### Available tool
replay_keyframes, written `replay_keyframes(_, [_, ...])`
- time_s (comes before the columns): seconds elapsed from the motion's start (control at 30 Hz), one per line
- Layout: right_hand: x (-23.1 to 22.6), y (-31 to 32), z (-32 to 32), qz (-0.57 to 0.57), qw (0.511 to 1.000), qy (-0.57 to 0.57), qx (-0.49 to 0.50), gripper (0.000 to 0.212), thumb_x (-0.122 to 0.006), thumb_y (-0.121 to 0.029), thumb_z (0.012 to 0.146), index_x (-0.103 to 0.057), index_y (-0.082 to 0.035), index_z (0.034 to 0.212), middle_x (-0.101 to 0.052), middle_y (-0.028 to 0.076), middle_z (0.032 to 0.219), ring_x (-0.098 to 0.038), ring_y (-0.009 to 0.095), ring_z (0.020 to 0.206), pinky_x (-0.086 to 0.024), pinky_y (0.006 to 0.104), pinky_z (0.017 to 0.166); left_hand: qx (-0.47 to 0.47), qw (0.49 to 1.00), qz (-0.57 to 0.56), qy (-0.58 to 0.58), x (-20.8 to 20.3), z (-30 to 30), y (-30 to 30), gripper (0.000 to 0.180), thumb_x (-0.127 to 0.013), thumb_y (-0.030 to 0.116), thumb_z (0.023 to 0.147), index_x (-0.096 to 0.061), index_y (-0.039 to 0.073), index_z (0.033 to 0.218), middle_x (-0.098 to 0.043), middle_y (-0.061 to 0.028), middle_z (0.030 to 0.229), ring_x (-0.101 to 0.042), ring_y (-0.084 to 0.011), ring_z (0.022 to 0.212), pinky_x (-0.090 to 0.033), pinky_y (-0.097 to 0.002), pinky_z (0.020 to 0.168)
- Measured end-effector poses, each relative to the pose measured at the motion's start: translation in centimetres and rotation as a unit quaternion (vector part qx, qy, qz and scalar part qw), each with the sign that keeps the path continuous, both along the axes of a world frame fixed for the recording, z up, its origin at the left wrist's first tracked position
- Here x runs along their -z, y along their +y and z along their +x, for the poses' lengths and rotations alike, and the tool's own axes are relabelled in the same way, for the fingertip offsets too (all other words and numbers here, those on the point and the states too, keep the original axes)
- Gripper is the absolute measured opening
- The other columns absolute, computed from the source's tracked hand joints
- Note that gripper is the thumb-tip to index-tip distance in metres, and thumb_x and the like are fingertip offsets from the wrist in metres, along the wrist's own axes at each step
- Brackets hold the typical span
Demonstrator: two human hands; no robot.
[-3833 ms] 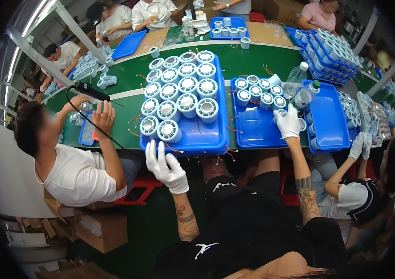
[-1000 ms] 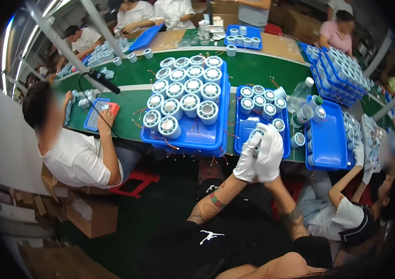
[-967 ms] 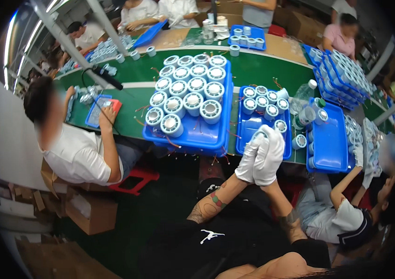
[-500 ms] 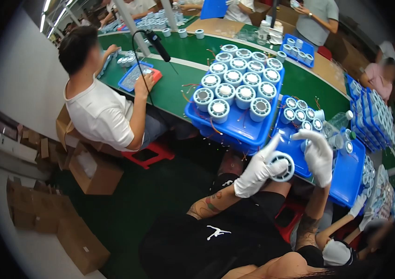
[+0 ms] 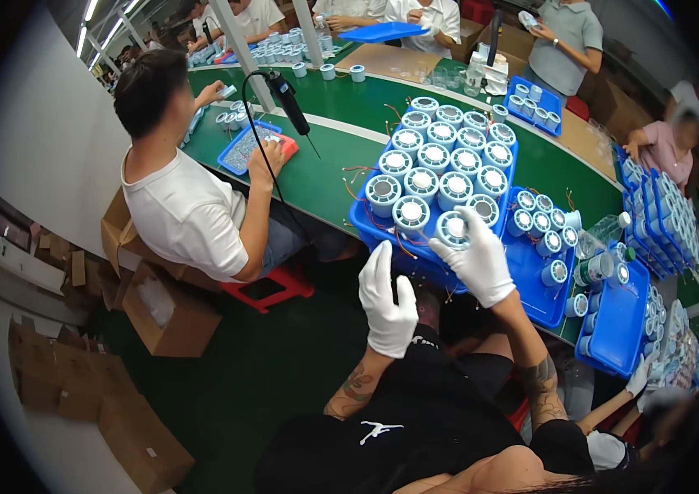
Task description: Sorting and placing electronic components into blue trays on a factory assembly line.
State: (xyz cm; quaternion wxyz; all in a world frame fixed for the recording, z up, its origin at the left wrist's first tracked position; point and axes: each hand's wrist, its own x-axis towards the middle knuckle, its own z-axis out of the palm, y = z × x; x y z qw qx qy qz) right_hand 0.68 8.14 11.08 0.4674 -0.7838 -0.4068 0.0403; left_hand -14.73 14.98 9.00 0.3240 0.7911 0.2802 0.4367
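Observation:
My white-gloved right hand (image 5: 483, 262) grips a light blue round motor-like unit (image 5: 452, 229) with a slotted rim, thumb and fingers on its sides. That unit is at the front edge of a stacked blue tray (image 5: 370, 221), beside several upright units of the same kind (image 5: 422, 183). Thin reddish wires (image 5: 357, 170) stick out past the tray's sides. Just left of it, in front of the tray, my gloved left hand (image 5: 388, 305) is raised with its fingers apart and nothing in it.
A second blue tray (image 5: 534, 296) with smaller-looking units is on the right, near plastic bottles (image 5: 596, 267) and another blue tray (image 5: 617, 317). A black tool (image 5: 290, 107) hangs over the green bench. A co-worker (image 5: 193, 198) sits left; cardboard boxes (image 5: 172, 321) stand on the floor.
The unit that was in my left hand is now in my right hand at the tray's front. My left hand has let go and moved left; my right hand has moved left to the tray.

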Motion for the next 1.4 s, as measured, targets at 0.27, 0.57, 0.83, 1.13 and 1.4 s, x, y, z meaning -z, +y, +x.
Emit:
replay_keyframes(0.27, [2.3,1.1,-0.9,-0.100,0.960,-0.254,0.056,0.064,-0.068,-0.008,0.078,-0.045,-0.004,0.137,-0.063,0.014,0.121,-0.067,0.025,0.071,-0.051,0.0280,0.060,0.035,0.994,0.083,0.065,2.5,0.8,2.1,0.054,-0.054,-0.006,0.075,-0.051,-0.003,0.129,-0.052,-0.0233,0.130,-0.058,-0.0365,0.106,-0.046,-0.0392,0.093])
replay_keyframes(0.57, [0.6,-3.6,0.3,0.033,0.962,-0.270,0.032,0.041,-0.057,-0.003,0.082,-0.059,-0.004,0.123,-0.061,0.017,0.126,-0.067,0.022,0.071,-0.051,0.0270,0.058,0.063,0.994,0.069,0.060,2.7,1.3,2.1,0.054,-0.051,-0.010,0.076,-0.050,-0.001,0.130,-0.050,-0.0217,0.133,-0.056,-0.0352,0.113,-0.046,-0.0377,0.094])
replay_keyframes(0.83, [15.7,-18.1,11.5,-0.178,0.908,-0.007,0.378,0.040,-0.064,-0.023,0.087,-0.057,-0.002,0.120,-0.066,0.013,0.112,-0.066,0.032,0.090,-0.051,0.0351,0.077,0.049,0.996,0.049,0.052,2.4,1.4,1.9,0.054,-0.051,-0.010,0.077,-0.050,-0.002,0.130,-0.049,-0.0222,0.134,-0.056,-0.0351,0.112,-0.047,-0.0379,0.094])
replay_keyframes(1.13, [12.8,-16.9,8.5,-0.236,0.876,-0.018,0.419,0.026,-0.062,-0.020,0.090,-0.062,-0.004,0.110,-0.066,0.012,0.108,-0.066,0.030,0.083,-0.051,0.0347,0.071,0.014,1.000,-0.018,0.005,3.5,-0.7,3.4,0.051,-0.047,-0.009,0.081,-0.048,-0.001,0.132,-0.051,-0.0183,0.131,-0.058,-0.0279,0.105,-0.048,-0.0321,0.083])
replay_keyframes(1.4, [17.0,-19.1,9.4,-0.178,0.889,-0.094,0.412,0.022,-0.059,-0.018,0.092,-0.063,-0.002,0.107,-0.066,0.012,0.098,-0.065,0.031,0.076,-0.050,0.0367,0.065,-0.069,0.997,-0.035,-0.012,2.3,-0.1,6.0,0.049,-0.048,-0.004,0.085,-0.045,-0.001,0.134,-0.049,-0.0168,0.131,-0.057,-0.0244,0.100,-0.047,-0.0308,0.082])
